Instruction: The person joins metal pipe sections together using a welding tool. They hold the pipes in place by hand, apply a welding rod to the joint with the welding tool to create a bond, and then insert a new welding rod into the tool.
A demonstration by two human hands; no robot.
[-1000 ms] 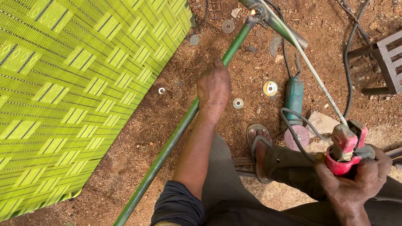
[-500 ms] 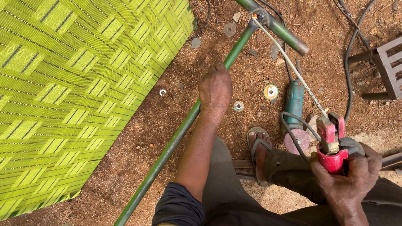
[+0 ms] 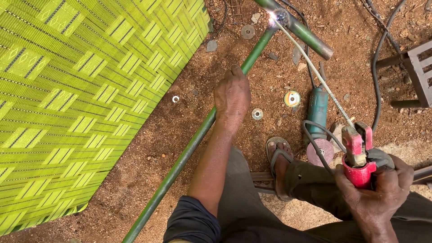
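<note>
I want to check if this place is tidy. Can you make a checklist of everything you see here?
Surface: bare reddish dirt ground.
Job's things: long green pipe meets a second pipe; welding rod sparks at the joint.
Clutter: grinding discs, a washer, a teal grinder.
Hands: left hand presses the green pipe; right hand grips a red rod holder.
Cables: black cable across the dirt.
Surroundings: green woven mat, grey metal frame.

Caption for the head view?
Left hand steadies green pipe; right hand touches welding rod in red holder to joint.
</note>
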